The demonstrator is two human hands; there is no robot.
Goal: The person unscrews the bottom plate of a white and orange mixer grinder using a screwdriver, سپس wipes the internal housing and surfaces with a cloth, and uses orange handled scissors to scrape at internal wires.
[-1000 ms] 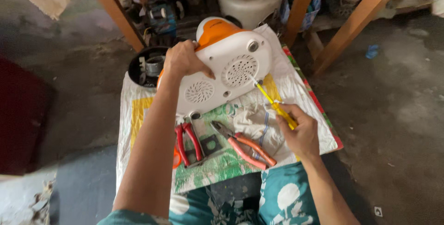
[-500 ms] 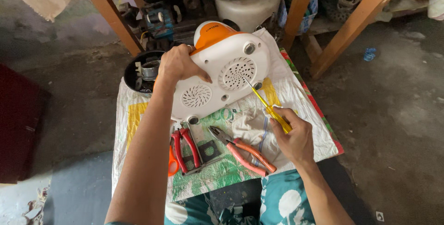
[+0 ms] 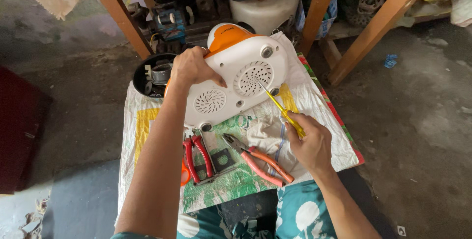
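Printed sack (image 3: 147, 126) under appliance (image 3: 236, 79), pliers (image 3: 260, 163), cutters (image 3: 196, 158)

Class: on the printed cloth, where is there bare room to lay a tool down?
Free: the left strip of the printed cloth beside the red-handled pliers, and the right edge beyond the right hand. Crowded: the middle, under the white-and-orange appliance and orange-handled pliers.

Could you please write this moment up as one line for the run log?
left hand: grips white appliance base | right hand: holds yellow screwdriver, tip at round vent | pliers: on sack
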